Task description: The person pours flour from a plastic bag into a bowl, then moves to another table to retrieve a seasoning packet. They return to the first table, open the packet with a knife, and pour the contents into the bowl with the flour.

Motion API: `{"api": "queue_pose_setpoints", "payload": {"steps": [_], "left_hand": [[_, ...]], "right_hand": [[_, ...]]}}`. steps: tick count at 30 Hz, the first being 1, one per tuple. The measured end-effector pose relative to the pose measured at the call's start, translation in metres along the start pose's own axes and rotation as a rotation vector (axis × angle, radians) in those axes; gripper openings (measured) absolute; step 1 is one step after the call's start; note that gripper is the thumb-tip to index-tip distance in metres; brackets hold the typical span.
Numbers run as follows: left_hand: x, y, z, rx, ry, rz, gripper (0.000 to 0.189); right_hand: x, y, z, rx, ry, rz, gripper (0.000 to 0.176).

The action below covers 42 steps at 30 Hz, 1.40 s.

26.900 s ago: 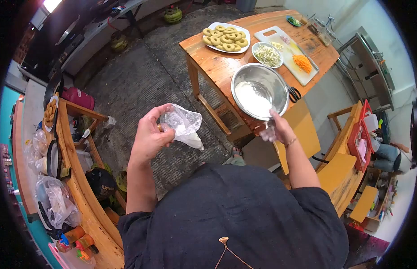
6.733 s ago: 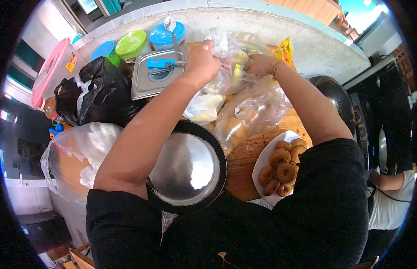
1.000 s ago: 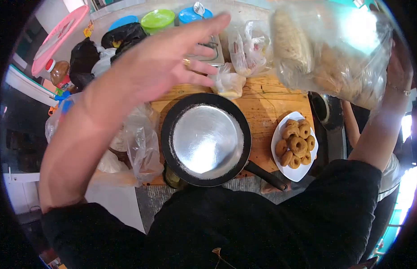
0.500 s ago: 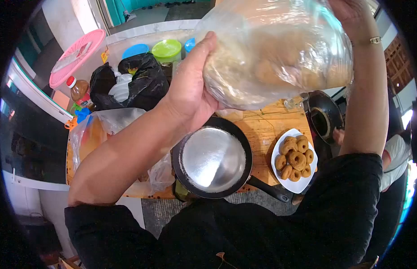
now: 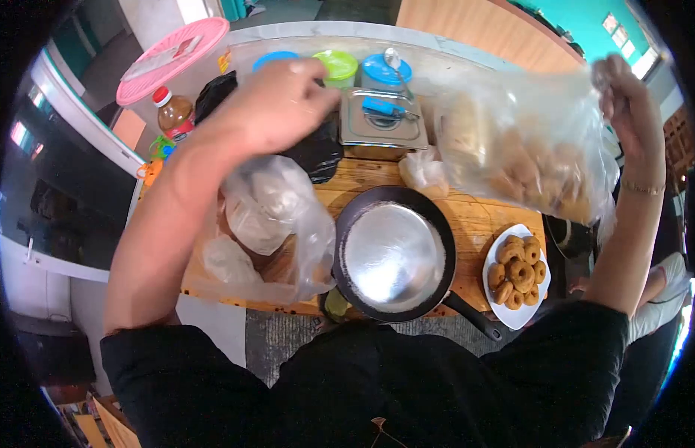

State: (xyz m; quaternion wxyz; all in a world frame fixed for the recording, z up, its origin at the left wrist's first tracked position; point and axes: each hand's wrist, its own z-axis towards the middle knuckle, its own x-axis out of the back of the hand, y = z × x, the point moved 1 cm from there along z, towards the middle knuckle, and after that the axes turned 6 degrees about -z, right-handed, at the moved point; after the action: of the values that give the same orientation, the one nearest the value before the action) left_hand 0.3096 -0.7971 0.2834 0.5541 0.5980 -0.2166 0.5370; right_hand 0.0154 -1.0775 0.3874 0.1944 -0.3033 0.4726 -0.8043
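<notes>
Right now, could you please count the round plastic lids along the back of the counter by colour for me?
Blue lids: 2
Green lid: 1
Pink lid: 1
Total: 4

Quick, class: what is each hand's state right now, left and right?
Left hand: open, holding nothing.
Right hand: closed on the clear plastic bag.

The clear plastic bag (image 5: 526, 149) shows pale brown, blurred contents, possibly pastries. Brown ring doughnuts (image 5: 517, 272) sit on a white plate (image 5: 525, 318). The frying pan (image 5: 396, 254) is black-rimmed and silvery inside. There is a pink lid (image 5: 172, 60), a blue lid (image 5: 385, 71) and a lime-green lid (image 5: 340, 64). The tabletop (image 5: 482, 216) is orange-brown wood.
</notes>
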Motion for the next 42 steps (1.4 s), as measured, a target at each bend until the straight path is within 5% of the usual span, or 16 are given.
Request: {"api": "queue_pose_setpoints", "payload": {"steps": [3,6,8,10,12,15,18,23,27,30,33,39,42], "left_hand": [[0.009,-0.07,0.008,0.046,0.004,0.033,0.029],[-0.019,-0.105,0.003,-0.02,-0.134,0.103,0.028],[-0.038,-0.096,-0.003,-0.041,-0.19,0.088,0.042],[-0.067,-0.095,-0.01,-0.167,0.029,0.098,0.061],[-0.06,-0.084,-0.006,-0.038,-0.062,0.045,0.051],[-0.061,-0.079,-0.009,-0.139,-0.174,0.248,0.026],[-0.064,-0.074,-0.027,-0.39,-0.063,0.133,0.012],[-0.074,-0.079,-0.053,-0.216,-0.35,-0.074,0.039],[-0.064,-0.082,-0.064,-0.28,0.151,-0.024,0.045],[-0.041,-0.096,-0.066,0.061,-0.058,0.134,0.04],[-0.047,-0.112,-0.082,-0.067,-0.217,0.14,0.015],[-0.048,-0.092,-0.105,-0.377,-0.22,0.27,0.012],[-0.053,-0.096,-0.114,-0.46,-0.09,0.269,0.012]], "right_hand": [[0.034,0.048,-0.008,-0.146,-0.098,0.014,0.016],[-0.014,0.07,-0.038,-0.303,0.15,-0.147,0.012],[-0.017,0.109,-0.044,-0.383,0.187,-0.221,0.009],[-0.018,0.16,-0.052,-0.348,0.394,-0.061,0.005],[-0.007,0.212,-0.06,-0.325,0.557,0.034,0.005],[-0.02,0.243,-0.073,-0.353,0.567,0.087,0.009],[-0.053,0.238,-0.082,-0.489,0.348,0.041,0.01],[-0.05,0.303,-0.093,-0.446,-0.076,-0.706,0.007],[-0.051,0.31,-0.085,-0.49,-0.231,-0.805,0.007],[-0.087,0.245,-0.077,-0.107,-0.38,-1.483,0.011],[-0.137,0.169,-0.063,0.235,-0.231,-1.433,0.018],[-0.282,0.033,-0.041,0.248,-0.322,-0.442,0.014],[-0.349,0.033,-0.041,0.534,-0.515,-0.309,0.013]]}}
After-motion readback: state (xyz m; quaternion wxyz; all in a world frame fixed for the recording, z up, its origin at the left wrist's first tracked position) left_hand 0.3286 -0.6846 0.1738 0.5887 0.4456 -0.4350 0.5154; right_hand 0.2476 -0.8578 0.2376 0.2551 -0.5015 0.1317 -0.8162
